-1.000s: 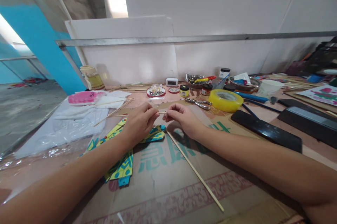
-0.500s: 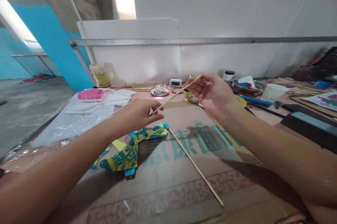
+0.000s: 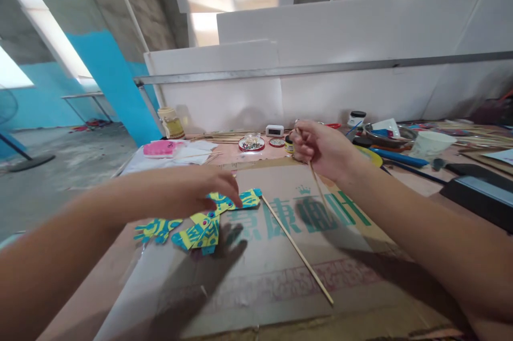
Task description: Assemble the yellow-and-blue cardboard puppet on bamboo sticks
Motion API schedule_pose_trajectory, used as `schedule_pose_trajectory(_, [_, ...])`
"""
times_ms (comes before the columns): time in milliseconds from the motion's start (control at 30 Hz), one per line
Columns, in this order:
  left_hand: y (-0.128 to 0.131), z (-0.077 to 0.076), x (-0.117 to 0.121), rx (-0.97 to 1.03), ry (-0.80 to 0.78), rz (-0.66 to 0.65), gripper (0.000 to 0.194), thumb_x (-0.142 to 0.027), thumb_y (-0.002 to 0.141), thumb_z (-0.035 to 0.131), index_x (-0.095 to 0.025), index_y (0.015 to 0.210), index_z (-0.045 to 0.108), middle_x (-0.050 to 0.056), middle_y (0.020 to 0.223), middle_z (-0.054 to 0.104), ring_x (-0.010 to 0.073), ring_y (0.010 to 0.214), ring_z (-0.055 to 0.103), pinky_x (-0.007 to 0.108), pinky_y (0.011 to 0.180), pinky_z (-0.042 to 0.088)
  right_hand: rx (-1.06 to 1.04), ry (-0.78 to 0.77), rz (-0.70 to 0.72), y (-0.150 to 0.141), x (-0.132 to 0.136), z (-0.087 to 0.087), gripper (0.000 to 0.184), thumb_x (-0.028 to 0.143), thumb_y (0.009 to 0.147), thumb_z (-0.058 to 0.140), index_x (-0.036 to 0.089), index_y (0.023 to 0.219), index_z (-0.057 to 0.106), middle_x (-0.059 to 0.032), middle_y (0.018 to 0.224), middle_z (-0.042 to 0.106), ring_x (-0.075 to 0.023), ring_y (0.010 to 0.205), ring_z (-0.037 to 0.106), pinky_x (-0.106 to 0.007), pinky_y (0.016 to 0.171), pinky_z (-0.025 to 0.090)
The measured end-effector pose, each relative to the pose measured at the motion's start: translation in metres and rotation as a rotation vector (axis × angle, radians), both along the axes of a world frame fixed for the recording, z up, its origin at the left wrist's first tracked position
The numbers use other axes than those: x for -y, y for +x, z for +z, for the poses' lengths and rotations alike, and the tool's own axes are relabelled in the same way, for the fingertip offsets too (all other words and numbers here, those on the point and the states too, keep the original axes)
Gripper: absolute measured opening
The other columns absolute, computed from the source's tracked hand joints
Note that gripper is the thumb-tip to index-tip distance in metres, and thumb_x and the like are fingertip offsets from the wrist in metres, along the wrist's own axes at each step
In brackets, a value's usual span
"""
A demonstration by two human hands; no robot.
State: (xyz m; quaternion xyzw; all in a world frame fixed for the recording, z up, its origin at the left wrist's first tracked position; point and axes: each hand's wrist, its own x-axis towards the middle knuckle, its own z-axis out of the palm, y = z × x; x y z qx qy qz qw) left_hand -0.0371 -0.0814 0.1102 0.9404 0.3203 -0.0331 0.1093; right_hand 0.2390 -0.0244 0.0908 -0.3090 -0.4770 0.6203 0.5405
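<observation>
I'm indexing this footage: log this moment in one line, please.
left hand: open, over painted figure | right hand: gripping thin stick | second stick: lying on cardboard

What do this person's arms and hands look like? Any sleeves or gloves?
The left hand and right hand are ungloved, with no watch or bracelet visible. The left forearm and right forearm are bare too, with no sleeves in view.

Left grip (image 3: 204,186) hovers, loosely curled; right grip (image 3: 318,147) is raised, clenched.
</observation>
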Motion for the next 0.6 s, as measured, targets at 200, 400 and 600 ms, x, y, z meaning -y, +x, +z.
schedule_pose_trajectory(200, [-0.034, -0.072, 0.020, -0.031, -0.028, 0.133, 0.081, -0.005, 0.071, 0.062, -0.045, 0.140, 0.047, 0.003, 0.146, 0.049, 0.0292, 0.125, 0.055, 0.038, 0.098, 0.049, 0.246, 0.141, 0.172, -0.016, 0.014, -0.016, 0.013, 0.023, 0.078, 0.060, 0.022, 0.076, 0.047, 0.0055, 0.058, 0.052, -0.0059, 0.041, 0.030, -0.020, 0.040, 0.016])
schedule_pose_trajectory(400, [-0.017, -0.088, 0.009, 0.121, -0.046, 0.179, 0.032, -0.016, 0.082, 0.060, -0.027, 0.111, 0.066, 0.007, 0.124, 0.057, 0.0227, 0.108, 0.060, 0.035, 0.094, 0.048, 0.740, 0.372, 0.180, -0.039, 0.027, -0.047, 0.007, 0.024, 0.081, 0.057, 0.021, 0.080, 0.051, 0.0031, 0.066, 0.055, -0.0095, 0.052, 0.042, -0.023, 0.048, 0.031])
schedule_pose_trajectory(600, [0.006, -0.100, -0.010, 0.109, 0.065, 0.311, 0.033, -0.032, 0.085, 0.062, -0.022, 0.116, 0.064, 0.011, 0.119, 0.061, 0.0257, 0.101, 0.063, 0.036, 0.088, 0.048, 1.070, 0.549, 0.123, -0.038, 0.034, -0.057, 0.002, 0.019, 0.081, 0.052, 0.019, 0.079, 0.054, 0.0015, 0.072, 0.057, -0.0130, 0.065, 0.049, -0.025, 0.061, 0.037])
